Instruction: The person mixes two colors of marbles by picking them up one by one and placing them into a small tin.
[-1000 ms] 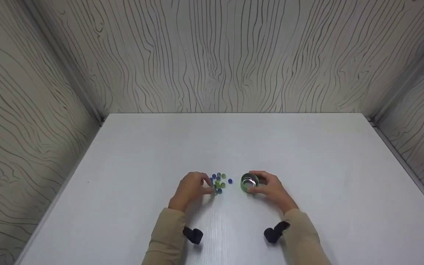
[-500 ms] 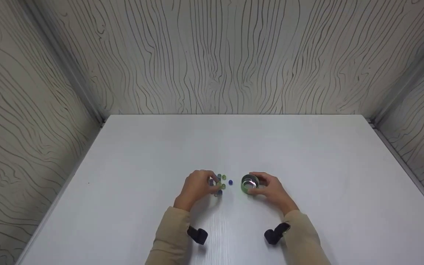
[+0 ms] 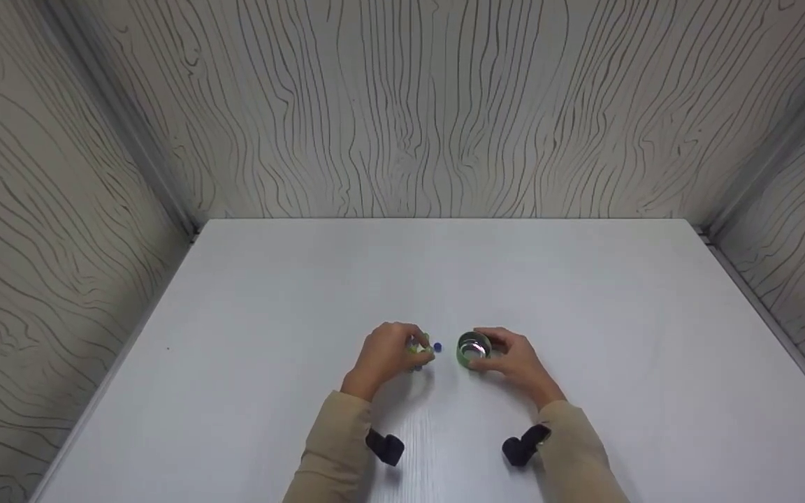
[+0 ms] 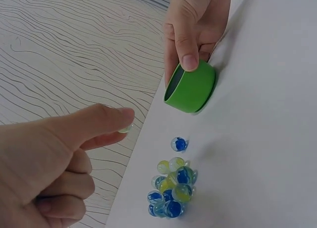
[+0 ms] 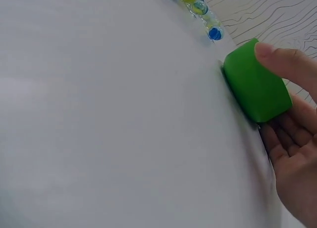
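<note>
Between thumb and index finger my left hand [image 4: 74,154] pinches a clear greenish marble [image 4: 125,129], held above the table. Below it lies a cluster of blue, yellow and clear marbles [image 4: 171,188]; in the head view the left hand [image 3: 388,354] hides most of them. A single blue marble [image 3: 437,347] sits apart, between the cluster and a small green bowl [image 4: 190,89] with a shiny metal inside. My right hand [image 3: 520,360] grips the bowl by its right side, thumb in front, the bowl upright on the table. No marble shows inside it in the head view.
The white table [image 3: 549,279] meets a wood-grain panel [image 3: 402,112] at the back, with similar panels left and right. A black wrist camera [image 3: 386,447] sits on the left sleeve, another camera [image 3: 525,446] on the right.
My left hand has moved right from the left edge of the cluster, rising with a marble pinched in its fingers. The right hand and the bowl have stayed in place.
</note>
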`<state>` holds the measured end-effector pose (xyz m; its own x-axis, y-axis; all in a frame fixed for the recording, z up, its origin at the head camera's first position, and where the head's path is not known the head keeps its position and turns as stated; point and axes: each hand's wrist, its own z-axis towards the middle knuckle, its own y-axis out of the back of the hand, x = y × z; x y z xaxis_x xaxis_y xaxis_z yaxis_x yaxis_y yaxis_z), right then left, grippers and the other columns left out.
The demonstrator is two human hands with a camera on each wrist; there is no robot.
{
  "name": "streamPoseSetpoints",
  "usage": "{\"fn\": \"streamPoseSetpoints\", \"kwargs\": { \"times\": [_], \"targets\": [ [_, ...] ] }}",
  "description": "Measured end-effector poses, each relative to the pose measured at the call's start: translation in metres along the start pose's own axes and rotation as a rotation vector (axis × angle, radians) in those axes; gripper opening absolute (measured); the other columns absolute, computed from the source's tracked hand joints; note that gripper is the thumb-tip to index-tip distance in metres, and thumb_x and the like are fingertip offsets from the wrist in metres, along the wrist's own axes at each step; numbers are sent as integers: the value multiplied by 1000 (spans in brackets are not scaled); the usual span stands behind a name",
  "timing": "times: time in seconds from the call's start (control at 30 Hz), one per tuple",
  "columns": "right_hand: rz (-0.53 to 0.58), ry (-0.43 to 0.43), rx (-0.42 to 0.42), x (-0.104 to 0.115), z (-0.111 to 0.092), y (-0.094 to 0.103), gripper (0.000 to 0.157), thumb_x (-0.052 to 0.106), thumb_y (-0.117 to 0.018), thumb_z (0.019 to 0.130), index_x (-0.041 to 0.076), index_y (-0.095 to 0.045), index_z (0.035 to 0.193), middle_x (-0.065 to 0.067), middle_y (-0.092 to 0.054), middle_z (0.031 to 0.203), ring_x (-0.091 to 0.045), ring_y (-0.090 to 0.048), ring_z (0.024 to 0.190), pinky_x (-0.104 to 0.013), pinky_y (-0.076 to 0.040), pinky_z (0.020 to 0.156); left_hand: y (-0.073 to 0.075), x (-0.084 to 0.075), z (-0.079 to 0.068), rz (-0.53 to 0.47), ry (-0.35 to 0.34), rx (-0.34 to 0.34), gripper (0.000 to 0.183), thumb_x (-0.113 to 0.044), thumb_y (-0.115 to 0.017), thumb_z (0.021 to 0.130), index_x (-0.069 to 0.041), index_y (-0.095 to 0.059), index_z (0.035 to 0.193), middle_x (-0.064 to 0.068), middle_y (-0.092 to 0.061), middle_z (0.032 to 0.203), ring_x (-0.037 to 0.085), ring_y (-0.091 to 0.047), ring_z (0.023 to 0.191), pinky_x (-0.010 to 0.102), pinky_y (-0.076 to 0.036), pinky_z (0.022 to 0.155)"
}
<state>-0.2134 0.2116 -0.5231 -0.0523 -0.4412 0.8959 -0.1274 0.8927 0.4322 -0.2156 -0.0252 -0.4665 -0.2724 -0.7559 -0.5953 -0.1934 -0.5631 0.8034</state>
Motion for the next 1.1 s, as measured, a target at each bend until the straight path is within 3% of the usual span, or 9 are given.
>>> {"fn": "streamPoseSetpoints", "kwargs": {
  "times": [0.2, 0.37, 0.5, 0.83, 1.1],
  "targets": [
    [37, 15, -6, 1, -1, -2, 59, 11, -80, 76, 5, -58, 130, -18, -56, 137, -35, -50, 133, -44, -38, 111, -3, -2, 0, -15, 4, 11, 18, -28, -76, 80, -14, -75, 93, 2, -70, 83, 8, -49, 69, 22, -43, 65],
    [94, 29, 1, -1, -1, -3, 61, 10, -80, 76, 4, -56, 132, -18, -56, 138, -34, -49, 134, -44, -36, 113, -4, -5, 0, 1, -23, 3, 19, -29, -76, 80, -14, -75, 93, -5, -54, 65, 6, -42, 62, 20, -35, 59],
    [108, 26, 7, -2, -1, -3, 62, 13, -80, 76, 6, -56, 133, -16, -55, 140, -33, -48, 135, -46, -33, 115, -5, -8, 1, 12, -34, -1, 19, -29, -76, 80, -14, -75, 93, -8, -47, 64, 7, -39, 61, 20, -32, 57],
    [93, 22, -21, -3, 1, -5, 61, 14, -81, 75, 7, -58, 131, -16, -54, 140, -34, -49, 134, -46, -36, 113, -10, -13, 9, 29, -60, -2, 18, -31, -76, 81, -17, -75, 92, -3, -58, 69, 6, -41, 64, 20, -35, 58],
    [91, 22, -13, -3, 1, -5, 61, 12, -79, 76, 6, -56, 132, -17, -54, 140, -34, -48, 135, -45, -36, 113, -14, -17, 14, 45, -41, 16, 19, -30, -75, 82, -17, -76, 94, 1, -67, 78, 7, -45, 66, 20, -40, 62]
  ]
}}
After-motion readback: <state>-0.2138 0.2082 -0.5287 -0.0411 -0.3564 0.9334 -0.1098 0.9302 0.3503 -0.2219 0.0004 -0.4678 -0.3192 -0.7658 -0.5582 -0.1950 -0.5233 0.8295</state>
